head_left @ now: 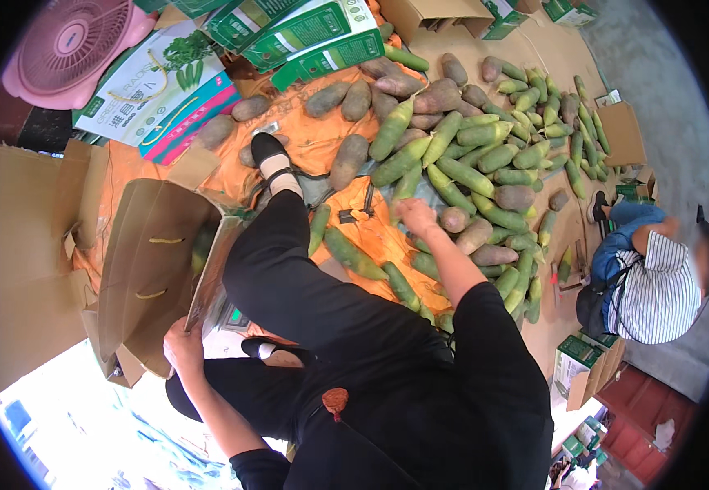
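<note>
My left hand (184,347) is closed on the near edge of an open cardboard box (130,245), whose flap has two yellow cord handles. Part of something green shows inside; the rest is hidden by the side panel. Off to the right, my right hand (417,216) is closed around the lower end of a green radish (407,184) at the left edge of a big heap. Around it lie more long green radishes (462,175) and several purplish-brown ones (348,162). A few green radishes (353,253) rest beside my leg.
Under the radishes spreads an orange sheet (281,106). Printed cartons (305,41) and a pink fan (68,37) stand at the back left. A co-worker in a striped shirt (656,286) sits at the right, near small green-and-white boxes (576,359). My black shoe (268,149) is on the sheet.
</note>
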The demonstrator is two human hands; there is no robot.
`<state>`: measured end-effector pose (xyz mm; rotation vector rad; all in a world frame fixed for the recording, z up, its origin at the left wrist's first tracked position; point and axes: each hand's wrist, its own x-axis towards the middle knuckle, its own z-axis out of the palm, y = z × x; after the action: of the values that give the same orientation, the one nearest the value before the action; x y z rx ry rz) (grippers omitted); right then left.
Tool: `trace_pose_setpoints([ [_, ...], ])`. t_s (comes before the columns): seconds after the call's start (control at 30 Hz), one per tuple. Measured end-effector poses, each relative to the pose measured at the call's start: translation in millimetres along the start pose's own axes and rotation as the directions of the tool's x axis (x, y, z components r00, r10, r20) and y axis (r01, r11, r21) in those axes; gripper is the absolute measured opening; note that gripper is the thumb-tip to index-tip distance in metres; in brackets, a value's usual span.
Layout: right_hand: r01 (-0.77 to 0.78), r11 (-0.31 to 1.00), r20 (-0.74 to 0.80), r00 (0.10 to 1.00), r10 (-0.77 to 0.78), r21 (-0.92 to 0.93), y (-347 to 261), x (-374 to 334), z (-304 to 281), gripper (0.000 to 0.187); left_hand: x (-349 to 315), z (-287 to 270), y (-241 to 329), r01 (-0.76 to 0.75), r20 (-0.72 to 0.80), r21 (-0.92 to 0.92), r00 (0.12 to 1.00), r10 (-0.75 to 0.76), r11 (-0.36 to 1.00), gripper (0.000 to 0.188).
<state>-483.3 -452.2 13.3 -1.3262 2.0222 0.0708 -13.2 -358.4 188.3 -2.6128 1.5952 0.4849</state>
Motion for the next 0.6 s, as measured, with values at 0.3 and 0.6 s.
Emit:
trace_pose_setpoints([
  [0.3,0.059,0.598,-0.096,0.995,0.031,0.800,0.8,-34.9,-59.7,0.036,-2.3,-1.5,-1.4,-0.037,-0.020,0.036,0.999,0.038,0.999,0.016],
  [0.6,0.519,0.285,-0.257,0.740,-0.621,0.806,-149.7,-137.4,-154.6,0.033,-6.7,-7.4,4.4,-0.040,-0.030,-0.029,0.999,0.039,0.999,0.016],
])
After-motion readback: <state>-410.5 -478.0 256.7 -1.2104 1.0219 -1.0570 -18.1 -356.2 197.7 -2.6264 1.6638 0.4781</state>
